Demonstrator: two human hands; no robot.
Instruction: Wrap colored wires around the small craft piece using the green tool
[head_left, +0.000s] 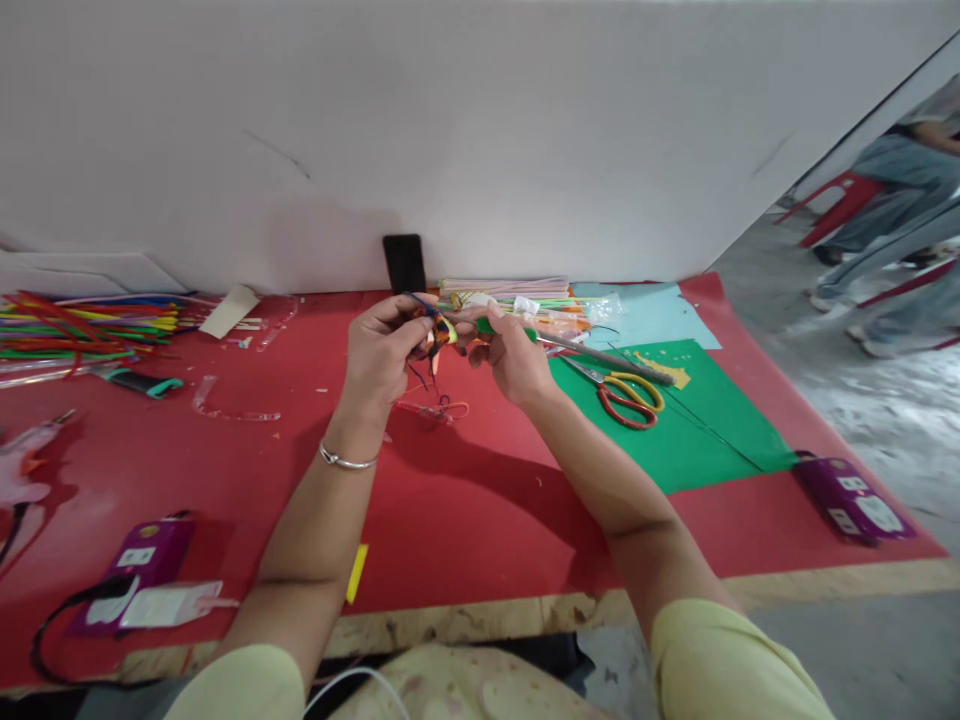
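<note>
Above the red table covering (480,480), my left hand (388,345) is closed in a pinch on a small craft piece (437,330) with dark blue, orange and yellow parts. Thin dark strands hang below it. Close beside it, my right hand (517,355) is closed around a green handle (529,333). A grey rod (622,362) extends to the right in line with this handle. The handle's working end is hidden by fingers. Orange thread (450,408) lies in loops beneath the hands. Scissors (630,398) with red and yellow handles rest to the right.
Colourful pipe cleaners (90,325) lie at the left by a cutter (142,381). A pink glue gun (26,465) and purple boxes (851,497) sit near the edges. A black phone (405,263) leans on the white wall (480,140). A green sheet (690,455) lies right. People sit beyond.
</note>
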